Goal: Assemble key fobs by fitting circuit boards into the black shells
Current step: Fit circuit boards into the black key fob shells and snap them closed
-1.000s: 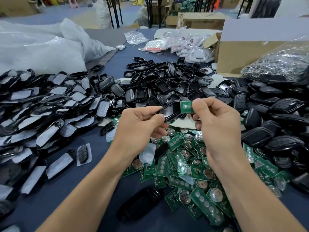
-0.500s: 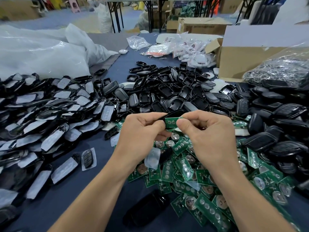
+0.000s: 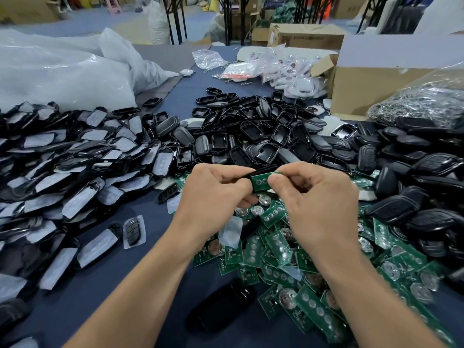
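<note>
Head view: black shell [image 3: 264, 169] pinched in left grip [image 3: 216, 194], green circuit board [image 3: 261, 182] pinched in right grip [image 3: 319, 204], touching, above circuit-board pile [image 3: 281, 247]. Board judged best squared to shell cavity, then pressed evenly.

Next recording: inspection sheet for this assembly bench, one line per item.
Surface: dark blue table, mostly covered.
Job's things: circuit board set against black shell; board pile below; shell heap behind.
Clutter: white plastic bags, cardboard box, bag of metal parts.
Hands: left hand grips the shell; right hand pinches the board.
Cables: nothing seen.
Surroundings: cartons and table legs behind.
</note>
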A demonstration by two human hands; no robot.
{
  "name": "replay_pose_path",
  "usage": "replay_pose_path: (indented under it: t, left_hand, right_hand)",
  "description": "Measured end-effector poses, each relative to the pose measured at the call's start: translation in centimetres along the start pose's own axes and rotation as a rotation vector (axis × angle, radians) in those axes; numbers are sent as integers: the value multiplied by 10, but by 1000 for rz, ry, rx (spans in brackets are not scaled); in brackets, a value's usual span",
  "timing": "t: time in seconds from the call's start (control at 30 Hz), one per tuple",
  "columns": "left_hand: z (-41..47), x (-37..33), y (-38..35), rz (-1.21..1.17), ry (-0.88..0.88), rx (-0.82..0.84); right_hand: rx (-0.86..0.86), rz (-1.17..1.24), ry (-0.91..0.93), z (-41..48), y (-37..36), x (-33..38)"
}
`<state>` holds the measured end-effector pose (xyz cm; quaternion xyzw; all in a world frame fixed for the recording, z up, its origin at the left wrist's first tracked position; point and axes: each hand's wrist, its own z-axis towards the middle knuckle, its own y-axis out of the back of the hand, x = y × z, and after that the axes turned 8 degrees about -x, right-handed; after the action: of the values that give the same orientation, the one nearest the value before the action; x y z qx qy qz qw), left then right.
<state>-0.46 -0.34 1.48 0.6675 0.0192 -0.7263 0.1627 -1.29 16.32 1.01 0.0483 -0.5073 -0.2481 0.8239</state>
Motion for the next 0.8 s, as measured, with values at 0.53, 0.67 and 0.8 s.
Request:
replay_pose_path:
  t: [0.53,0.67,0.8]
  left_hand:
    - [-4,-10,-1,-91,17,-32]
    - [-4,-9,0,-66,27,6]
    - [-5,-6,-1,-5,-9,38]
  right_hand:
    - [-39,-67,-38,-1,-2,2]
    - [112,121,-52,1,-1,-3]
    - [158,289,-169,4,-1,-12]
